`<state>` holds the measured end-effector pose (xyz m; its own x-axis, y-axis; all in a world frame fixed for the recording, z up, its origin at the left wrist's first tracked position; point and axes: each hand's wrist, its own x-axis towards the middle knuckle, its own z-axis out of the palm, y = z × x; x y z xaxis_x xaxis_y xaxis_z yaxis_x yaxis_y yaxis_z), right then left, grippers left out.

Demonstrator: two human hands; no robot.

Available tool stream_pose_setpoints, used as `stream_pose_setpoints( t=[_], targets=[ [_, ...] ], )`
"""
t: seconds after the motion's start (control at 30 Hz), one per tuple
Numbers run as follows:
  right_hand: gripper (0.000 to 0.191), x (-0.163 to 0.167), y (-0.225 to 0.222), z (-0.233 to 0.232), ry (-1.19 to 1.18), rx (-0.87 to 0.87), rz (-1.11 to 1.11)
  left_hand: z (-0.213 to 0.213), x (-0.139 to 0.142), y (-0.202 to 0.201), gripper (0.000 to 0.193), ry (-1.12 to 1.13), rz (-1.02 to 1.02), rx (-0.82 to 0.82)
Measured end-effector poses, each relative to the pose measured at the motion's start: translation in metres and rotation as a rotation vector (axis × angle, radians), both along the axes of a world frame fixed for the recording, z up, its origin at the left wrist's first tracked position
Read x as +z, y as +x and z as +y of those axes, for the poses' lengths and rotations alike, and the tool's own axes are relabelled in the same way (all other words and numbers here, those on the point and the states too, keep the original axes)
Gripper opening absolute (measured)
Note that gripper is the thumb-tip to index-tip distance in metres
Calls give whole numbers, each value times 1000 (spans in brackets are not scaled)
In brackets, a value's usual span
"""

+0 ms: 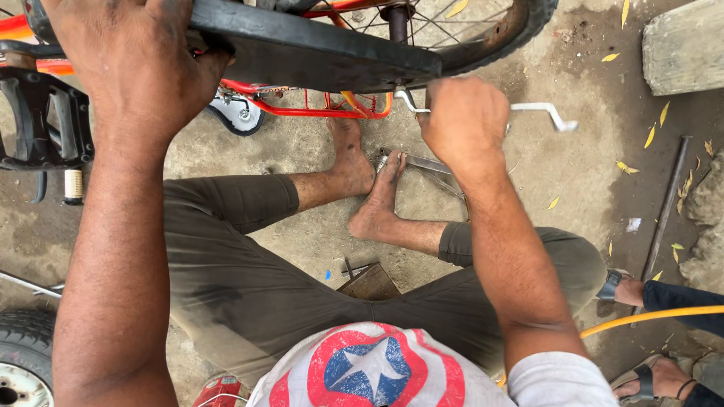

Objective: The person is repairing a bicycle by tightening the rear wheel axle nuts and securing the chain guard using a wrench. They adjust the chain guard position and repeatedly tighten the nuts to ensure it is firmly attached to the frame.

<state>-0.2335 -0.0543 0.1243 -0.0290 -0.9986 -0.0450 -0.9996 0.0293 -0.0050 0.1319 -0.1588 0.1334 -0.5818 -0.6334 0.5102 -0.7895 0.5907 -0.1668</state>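
Concrete ground; hands (136, 68) grip bicycle (302, 53), spanner (528, 111).

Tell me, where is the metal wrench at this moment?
The metal wrench is in the upper right of the head view, gripped by the right hand just below the bicycle wheel, above the bare feet.

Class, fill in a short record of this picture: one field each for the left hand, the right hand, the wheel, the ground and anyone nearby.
Left hand: grips the black chain guard of a red bicycle.
Right hand: closed on a silver wrench at the wheel hub.
Wheel: black tyre, thin spokes.
Ground: concrete, yellow leaves, a metal rod.
Nearby: another person's sandalled foot.
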Motion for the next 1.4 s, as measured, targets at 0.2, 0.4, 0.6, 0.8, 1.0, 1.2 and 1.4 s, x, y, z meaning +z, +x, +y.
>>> stream_pose_setpoints(
  t=[0.2,0.4,0.6,0.8,1.0,1.2,1.4],
  targets=[
    [23,8,-10,-4,63,-3,-101,-3,6,-2,60,-33,25,-59],
    [25,-3,-8,0,-79,10,-97,-1,8,-1,57,-57,-1,-9],
    [31,-16,-7,12,-108,121,12,1,23,-9,55,-13,14,-12],
    [40,55,-22,12,-182,209,27,4,32,-10,47,-17,98,-36],
    [14,131,-68,65,-709,56,-462,4,32,-9,46,56,82,-6],
    [44,-103,-108,7,28,-654,-271,2,40,-23,46,29,47,-30],
    [44,-21,-143,48,-139,-464,-174,1,40,-42,46,-14,49,-32]
  ],
)
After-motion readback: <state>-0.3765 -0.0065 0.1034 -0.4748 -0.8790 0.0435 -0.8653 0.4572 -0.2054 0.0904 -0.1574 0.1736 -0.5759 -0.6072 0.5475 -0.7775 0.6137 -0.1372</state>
